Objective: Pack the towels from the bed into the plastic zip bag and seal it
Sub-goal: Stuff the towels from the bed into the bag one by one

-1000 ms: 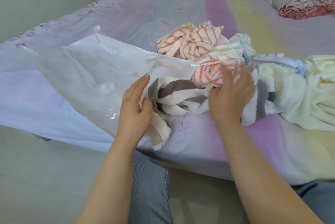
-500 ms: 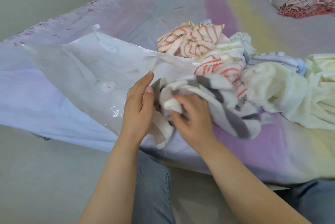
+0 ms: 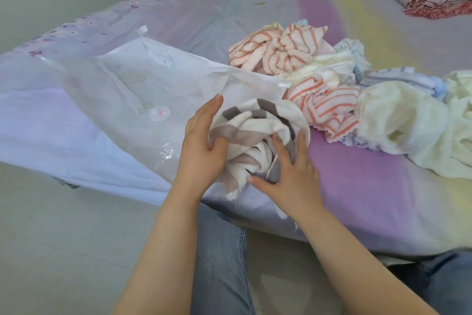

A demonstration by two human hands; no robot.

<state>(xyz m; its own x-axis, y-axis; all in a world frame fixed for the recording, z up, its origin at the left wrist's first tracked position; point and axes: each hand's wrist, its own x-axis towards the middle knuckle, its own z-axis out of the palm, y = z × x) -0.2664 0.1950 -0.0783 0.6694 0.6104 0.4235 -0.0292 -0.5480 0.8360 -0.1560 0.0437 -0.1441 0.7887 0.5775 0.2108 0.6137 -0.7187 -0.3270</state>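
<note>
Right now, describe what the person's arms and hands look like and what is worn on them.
Both forearms are bare: no sleeves show up to the edge of the picture. The left hand and the right hand wear no gloves, and no rings, watch or bracelets show on the visible sides. The nails on the fingers are short and look unpainted. Below the arms, blue denim jeans cover the legs.

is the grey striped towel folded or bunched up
Bunched up: the grey striped towel is a crumpled wad at the plastic zip bag mouth, between the left hand and right hand.
</note>
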